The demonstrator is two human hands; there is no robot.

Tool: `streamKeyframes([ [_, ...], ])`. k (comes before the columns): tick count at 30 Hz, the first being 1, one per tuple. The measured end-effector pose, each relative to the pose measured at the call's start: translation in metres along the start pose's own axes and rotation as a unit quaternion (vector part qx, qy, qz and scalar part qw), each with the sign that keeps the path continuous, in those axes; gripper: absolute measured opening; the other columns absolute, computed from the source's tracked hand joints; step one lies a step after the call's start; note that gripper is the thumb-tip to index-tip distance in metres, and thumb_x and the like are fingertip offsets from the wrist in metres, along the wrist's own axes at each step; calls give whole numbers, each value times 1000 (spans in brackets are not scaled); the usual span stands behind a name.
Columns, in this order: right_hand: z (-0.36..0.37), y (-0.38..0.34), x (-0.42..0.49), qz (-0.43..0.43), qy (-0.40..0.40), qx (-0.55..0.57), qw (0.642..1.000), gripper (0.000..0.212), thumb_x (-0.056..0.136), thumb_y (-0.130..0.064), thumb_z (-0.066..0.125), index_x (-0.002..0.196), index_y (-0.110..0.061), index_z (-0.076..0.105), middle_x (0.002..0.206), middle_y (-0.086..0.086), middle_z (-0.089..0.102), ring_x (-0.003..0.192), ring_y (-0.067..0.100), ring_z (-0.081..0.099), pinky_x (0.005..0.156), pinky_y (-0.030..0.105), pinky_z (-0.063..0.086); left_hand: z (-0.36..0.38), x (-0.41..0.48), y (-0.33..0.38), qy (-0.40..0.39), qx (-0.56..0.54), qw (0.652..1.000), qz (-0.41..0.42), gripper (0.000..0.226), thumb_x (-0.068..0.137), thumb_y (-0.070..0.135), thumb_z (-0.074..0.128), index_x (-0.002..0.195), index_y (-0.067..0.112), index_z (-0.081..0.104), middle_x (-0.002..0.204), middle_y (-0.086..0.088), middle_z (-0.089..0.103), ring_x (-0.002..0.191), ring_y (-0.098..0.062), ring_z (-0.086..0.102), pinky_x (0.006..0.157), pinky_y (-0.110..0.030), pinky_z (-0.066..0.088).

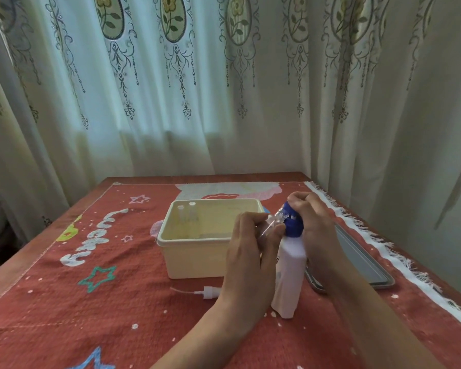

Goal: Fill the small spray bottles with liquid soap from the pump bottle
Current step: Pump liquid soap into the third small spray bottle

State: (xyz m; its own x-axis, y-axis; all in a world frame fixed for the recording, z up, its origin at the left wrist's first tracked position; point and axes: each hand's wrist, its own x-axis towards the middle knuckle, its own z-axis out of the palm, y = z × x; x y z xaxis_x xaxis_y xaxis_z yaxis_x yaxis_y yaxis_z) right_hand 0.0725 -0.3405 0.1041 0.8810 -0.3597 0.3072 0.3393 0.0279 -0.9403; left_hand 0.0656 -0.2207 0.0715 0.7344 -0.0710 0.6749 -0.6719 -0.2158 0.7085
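A white pump bottle [289, 275] with a blue pump head [293, 222] stands upright on the red cloth. My right hand [314, 222] curls over the blue head from the right. My left hand [250, 251] holds a small clear spray bottle [273, 222] tilted, its mouth up against the pump's nozzle. A loose white spray cap with its thin tube [205, 291] lies on the cloth in front of the cream box [192, 259]. Two more small clear bottles [186, 213] stand in the box's far left corner.
The red printed cloth [104, 302] covers the table, with a white fringe [383, 246] along the right edge. A flat grey tray or lid [362, 259] lies right of the pump bottle. Patterned curtains [224, 89] hang close behind the table.
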Motion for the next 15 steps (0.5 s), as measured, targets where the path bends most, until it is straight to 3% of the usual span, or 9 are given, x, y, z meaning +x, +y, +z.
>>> streamKeyframes([
  [6, 2, -1, -3, 0, -2, -15, 1000, 16, 99, -40, 45, 92, -29, 55, 89, -5, 61, 73, 8, 63, 65, 21, 50, -3, 3, 4, -5, -11, 1000, 4, 17, 98, 26, 58, 108, 13, 56, 99, 0, 61, 88, -5, 56, 72, -9, 43],
  [11, 1, 0, 0, -2, 4, -1, 1000, 15, 100, -20, 48, 90, -25, 57, 88, -1, 60, 64, -1, 62, 59, 17, 50, 0, -1, 1, 4, -1, 1000, 0, 12, 98, 25, 61, 105, 16, 56, 94, 2, 60, 83, -1, 54, 71, -7, 39],
  [13, 1, 0, -1, -6, 1, -6, 1000, 15, 101, -20, 47, 91, -24, 57, 87, -2, 60, 61, -4, 62, 57, 14, 50, -1, -1, 2, 5, -4, 1000, -1, 13, 98, 26, 61, 105, 16, 56, 95, 2, 60, 85, -2, 55, 72, -7, 40],
  [15, 1, 0, -3, 0, -4, 3, 1000, 14, 101, -28, 47, 93, -25, 58, 87, -2, 61, 66, 1, 64, 63, 20, 52, -1, 1, 3, 4, -9, 1000, 2, 15, 98, 26, 61, 106, 14, 57, 97, 1, 61, 87, -4, 55, 71, -9, 42],
])
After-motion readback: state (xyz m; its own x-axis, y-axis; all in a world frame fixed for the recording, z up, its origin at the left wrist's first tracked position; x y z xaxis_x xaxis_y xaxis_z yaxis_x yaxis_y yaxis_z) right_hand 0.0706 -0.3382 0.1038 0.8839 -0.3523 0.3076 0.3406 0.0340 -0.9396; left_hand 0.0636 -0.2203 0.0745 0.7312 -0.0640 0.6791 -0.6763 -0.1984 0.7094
